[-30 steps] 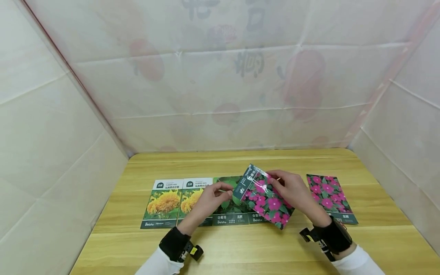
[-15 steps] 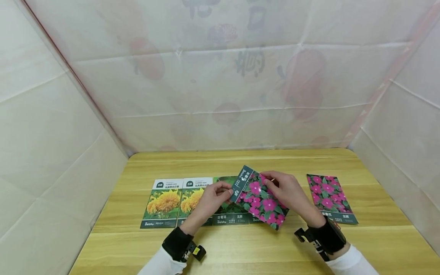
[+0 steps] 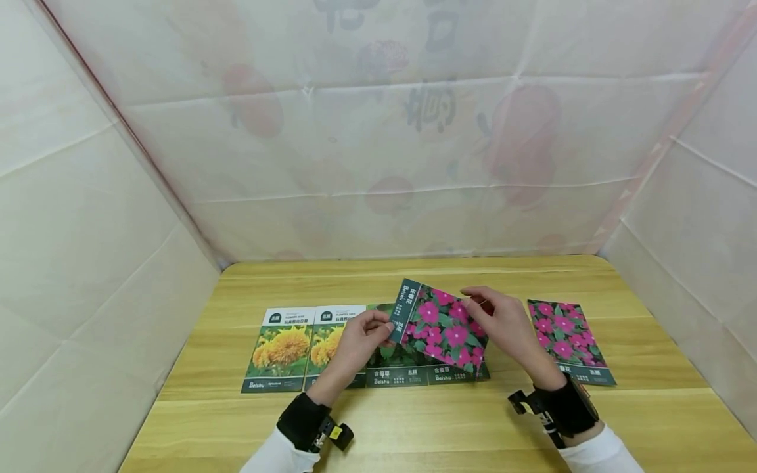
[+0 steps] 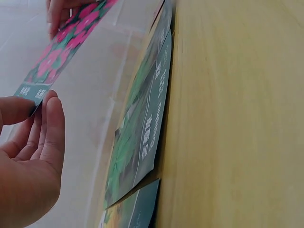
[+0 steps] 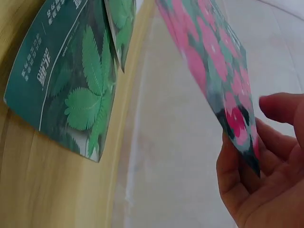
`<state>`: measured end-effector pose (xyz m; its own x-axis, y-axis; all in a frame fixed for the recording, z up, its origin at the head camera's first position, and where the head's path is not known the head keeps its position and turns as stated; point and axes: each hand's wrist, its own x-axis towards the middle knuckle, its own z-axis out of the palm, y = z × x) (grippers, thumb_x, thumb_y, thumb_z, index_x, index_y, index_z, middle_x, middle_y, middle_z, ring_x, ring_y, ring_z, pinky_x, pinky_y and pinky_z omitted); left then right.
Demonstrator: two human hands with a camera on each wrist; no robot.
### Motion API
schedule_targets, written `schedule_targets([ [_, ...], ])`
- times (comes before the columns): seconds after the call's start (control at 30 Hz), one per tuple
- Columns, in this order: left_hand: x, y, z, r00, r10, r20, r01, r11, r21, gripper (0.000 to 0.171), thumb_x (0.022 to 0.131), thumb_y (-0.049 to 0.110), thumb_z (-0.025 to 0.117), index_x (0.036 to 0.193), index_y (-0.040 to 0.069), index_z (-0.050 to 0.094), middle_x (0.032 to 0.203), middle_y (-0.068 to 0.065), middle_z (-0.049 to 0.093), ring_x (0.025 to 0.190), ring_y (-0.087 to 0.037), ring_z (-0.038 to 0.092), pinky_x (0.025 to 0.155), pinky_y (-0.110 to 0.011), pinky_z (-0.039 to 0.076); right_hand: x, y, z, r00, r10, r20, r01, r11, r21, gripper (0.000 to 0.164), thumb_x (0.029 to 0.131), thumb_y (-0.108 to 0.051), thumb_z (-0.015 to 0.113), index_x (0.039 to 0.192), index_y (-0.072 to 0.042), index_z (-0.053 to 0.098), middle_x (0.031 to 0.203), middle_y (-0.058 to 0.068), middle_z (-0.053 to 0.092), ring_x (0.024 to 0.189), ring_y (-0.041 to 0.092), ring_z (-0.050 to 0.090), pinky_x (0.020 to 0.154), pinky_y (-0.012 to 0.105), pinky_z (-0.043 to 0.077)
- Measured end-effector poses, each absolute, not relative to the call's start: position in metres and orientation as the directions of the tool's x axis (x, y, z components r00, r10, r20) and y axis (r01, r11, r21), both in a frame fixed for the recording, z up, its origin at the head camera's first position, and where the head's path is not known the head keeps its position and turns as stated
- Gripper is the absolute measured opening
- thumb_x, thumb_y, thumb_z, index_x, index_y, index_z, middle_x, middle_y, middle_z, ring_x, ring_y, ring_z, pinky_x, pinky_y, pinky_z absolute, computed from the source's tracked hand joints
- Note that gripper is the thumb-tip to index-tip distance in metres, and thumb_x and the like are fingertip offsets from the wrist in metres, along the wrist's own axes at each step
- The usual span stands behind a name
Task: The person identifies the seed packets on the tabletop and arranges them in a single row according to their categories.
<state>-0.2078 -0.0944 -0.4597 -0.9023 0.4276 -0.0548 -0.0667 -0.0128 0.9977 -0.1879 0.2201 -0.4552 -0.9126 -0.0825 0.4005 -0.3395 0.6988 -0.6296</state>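
In the head view a seed packet (image 3: 446, 325) with pink flowers hangs tilted above the table, its dark green end toward the left. My left hand (image 3: 362, 338) pinches that end between thumb and fingers; the left wrist view shows the grip plainly. At the packet's right end is my right hand (image 3: 503, 322). In the right wrist view its fingers (image 5: 230, 166) lie behind the packet's corner, while the thumb stands apart from the surface. Two green-leaf packets (image 3: 396, 376) lie below, partly covered by the held one.
Two yellow-flower packets (image 3: 278, 351) lie side by side at the left, one partly behind the left hand. Another pink-flower packet (image 3: 568, 335) lies at the right. Pale fabric walls (image 3: 355, 223) rise around the wooden table (image 3: 414, 427).
The pink-flower packet has shifted left and turned toward horizontal. My left hand has taken hold of its dark end. My right thumb has come off the packet.
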Motion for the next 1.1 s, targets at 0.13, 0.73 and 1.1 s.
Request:
schedule_targets([
  [0.13,-0.207,-0.094,-0.46,-0.905,0.42,-0.074,-0.109,-0.06,0.992,0.027,0.105,0.01,0.063,0.128,-0.004,0.058,0.11,-0.02,0.065,0.104,-0.05,0.065,0.097,-0.05,0.059,-0.207,0.248,-0.506,-0.886,-0.007,0.464,-0.318,0.737,-0.597,0.036,0.108,-0.035,0.059,0.143,-0.027,0.062,0.112,-0.007,0.069,0.092,0.009,0.062,0.069,0.025,0.048],
  [0.73,-0.221,-0.083,-0.51,-0.913,0.404,0.059,-0.066,-0.288,0.955,0.062,0.092,0.047,0.077,0.126,0.002,0.053,0.109,-0.014,0.061,0.107,-0.028,0.068,0.102,-0.046,0.057,-0.206,0.253,-0.514,-0.951,0.181,0.252,-0.121,0.533,-0.838,0.047,0.106,-0.05,0.056,0.151,-0.042,0.047,0.13,-0.007,0.062,0.113,0.011,0.063,0.092,0.031,0.056],
  [1.1,-0.211,-0.081,-0.478,-0.924,0.382,0.022,-0.101,-0.299,0.949,0.025,0.103,0.013,0.067,0.118,-0.001,0.052,0.1,-0.008,0.061,0.101,-0.023,0.068,0.104,-0.052,0.055,-0.193,0.227,-0.487,-0.976,0.133,0.174,-0.12,0.338,-0.934,0.048,0.107,-0.046,0.057,0.146,-0.017,0.053,0.123,0.007,0.065,0.107,0.019,0.067,0.095,0.035,0.058],
])
